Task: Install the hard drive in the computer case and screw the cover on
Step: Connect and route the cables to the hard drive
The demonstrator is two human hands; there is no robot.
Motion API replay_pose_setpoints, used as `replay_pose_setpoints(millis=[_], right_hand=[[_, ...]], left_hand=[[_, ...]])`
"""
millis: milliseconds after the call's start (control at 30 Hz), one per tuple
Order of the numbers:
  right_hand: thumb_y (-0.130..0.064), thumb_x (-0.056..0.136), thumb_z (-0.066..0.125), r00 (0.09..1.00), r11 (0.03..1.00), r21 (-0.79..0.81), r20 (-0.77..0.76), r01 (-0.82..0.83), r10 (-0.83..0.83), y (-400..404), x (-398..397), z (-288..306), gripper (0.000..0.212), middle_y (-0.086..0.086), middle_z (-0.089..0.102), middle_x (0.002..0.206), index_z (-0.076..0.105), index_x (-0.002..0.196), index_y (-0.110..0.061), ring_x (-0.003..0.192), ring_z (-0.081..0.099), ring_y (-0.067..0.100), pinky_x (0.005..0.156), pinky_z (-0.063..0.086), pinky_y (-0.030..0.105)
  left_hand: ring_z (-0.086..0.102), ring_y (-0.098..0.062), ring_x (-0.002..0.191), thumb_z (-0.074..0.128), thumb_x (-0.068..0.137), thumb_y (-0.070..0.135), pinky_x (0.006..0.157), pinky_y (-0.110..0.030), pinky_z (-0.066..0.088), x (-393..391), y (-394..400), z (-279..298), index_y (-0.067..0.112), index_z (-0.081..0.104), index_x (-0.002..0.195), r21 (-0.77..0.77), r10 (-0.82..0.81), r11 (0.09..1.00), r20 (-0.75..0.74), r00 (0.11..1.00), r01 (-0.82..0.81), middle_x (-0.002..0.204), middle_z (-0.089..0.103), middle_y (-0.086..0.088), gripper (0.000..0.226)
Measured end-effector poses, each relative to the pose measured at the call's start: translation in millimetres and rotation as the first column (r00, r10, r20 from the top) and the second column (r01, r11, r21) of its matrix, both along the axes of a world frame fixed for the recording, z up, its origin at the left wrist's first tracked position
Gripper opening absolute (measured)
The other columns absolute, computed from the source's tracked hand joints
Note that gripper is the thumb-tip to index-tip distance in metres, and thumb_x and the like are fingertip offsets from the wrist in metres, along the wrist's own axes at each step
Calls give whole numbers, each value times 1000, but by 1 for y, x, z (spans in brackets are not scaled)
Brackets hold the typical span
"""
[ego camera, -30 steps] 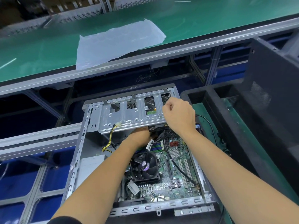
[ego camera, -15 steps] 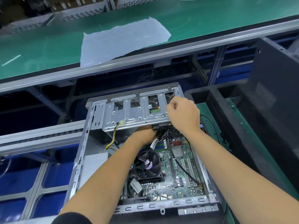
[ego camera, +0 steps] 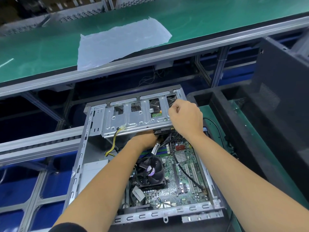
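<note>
Gripping drive cage (ego camera: 133, 121) edge, R hand (ego camera: 185, 119); L hand (ego camera: 147, 139) fingers hidden beneath.

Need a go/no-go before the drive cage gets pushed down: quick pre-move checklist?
1. Hard drive sits in the drive cage: ok, seen through the cutouts.
2. Right hand on the cage's right end: ok, fingers curled.
3. Left hand clear of the cage: not ok, reaching under its edge.
4. Drive connector seated: cannot tell.
5. Yellow and black cable free of the cage edge: not ok.
6. Case cover off: ok.
</note>
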State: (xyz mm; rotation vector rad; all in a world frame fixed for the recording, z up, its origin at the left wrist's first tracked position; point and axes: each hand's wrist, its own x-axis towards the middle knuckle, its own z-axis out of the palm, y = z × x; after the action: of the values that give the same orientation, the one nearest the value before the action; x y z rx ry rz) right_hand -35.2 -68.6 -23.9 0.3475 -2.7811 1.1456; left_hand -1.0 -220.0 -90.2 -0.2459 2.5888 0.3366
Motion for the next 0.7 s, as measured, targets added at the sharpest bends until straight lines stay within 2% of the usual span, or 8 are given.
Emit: replay_pose_setpoints(millis=[100,200,333,433,500,567,633,700], right_hand=[[-18,89,49,1000,1000,-4,-10,-5,5,0,0,0,20,1,62,63,64,77,-14,61,56,23,54,37,25],[-17,89,49,1000,1000,-10,-8,-9,9,0,0,0,20,1,61,61,64,76,-14,60,55,23,55,38,26],[-18,89,49,1000,1000,-14,-7,-12,12,-1,0,0,20,-1,60,60,64,76,-14,59,55,22,54,37,27],[-18,89,49,1000,1000,-15,-9,-13,13,-1,0,0,20,-2,58,59,63,75,-15,58,52,20,53,34,25],[-18,89,49,1000,1000,-11,-9,-11,11,0,0,0,20,-2,57,58,62,74,-15,57,50,19,51,32,25],[-18,89,49,1000,1000,-8,-5,-12,12,0,0,0,20,-1,58,59,62,74,-15,58,50,20,52,33,24],[-18,89,49,1000,1000,-7,-4,-16,16,0,1,1,21,0,59,60,63,75,-14,59,53,22,54,37,27],[-18,90,49,1000,1000,-2,-7,-17,17,0,0,2,20,1,61,62,64,76,-14,61,56,24,57,42,30]], left_hand=[[52,-26,95,34,101,26,79,-29,34,1,0,-2,15,49,127,33,36,999,9,999,-36,108,57,-9,32],[51,-25,100,31,101,27,87,-30,35,0,0,-2,17,45,134,97,108,989,5,994,-108,124,56,-9,36],[49,-27,120,27,102,39,106,-39,35,1,0,-1,21,51,129,197,90,976,2,996,-89,132,54,-5,40],[48,-24,122,30,101,40,108,-41,34,1,2,4,23,53,128,260,119,960,-56,991,-100,134,53,-3,39],[46,-21,126,30,101,39,111,-37,31,2,5,6,23,51,130,317,115,942,-8,993,-107,138,51,-2,38],[41,-22,130,30,101,40,112,-37,28,3,5,4,21,45,137,255,136,957,38,990,-141,144,44,-3,43],[40,-30,132,31,99,43,109,-43,28,4,4,4,14,43,139,81,193,978,30,981,-194,144,43,-10,51],[40,-32,131,32,98,46,107,-44,30,5,5,3,12,43,139,41,216,975,42,976,-217,143,43,-13,54]])
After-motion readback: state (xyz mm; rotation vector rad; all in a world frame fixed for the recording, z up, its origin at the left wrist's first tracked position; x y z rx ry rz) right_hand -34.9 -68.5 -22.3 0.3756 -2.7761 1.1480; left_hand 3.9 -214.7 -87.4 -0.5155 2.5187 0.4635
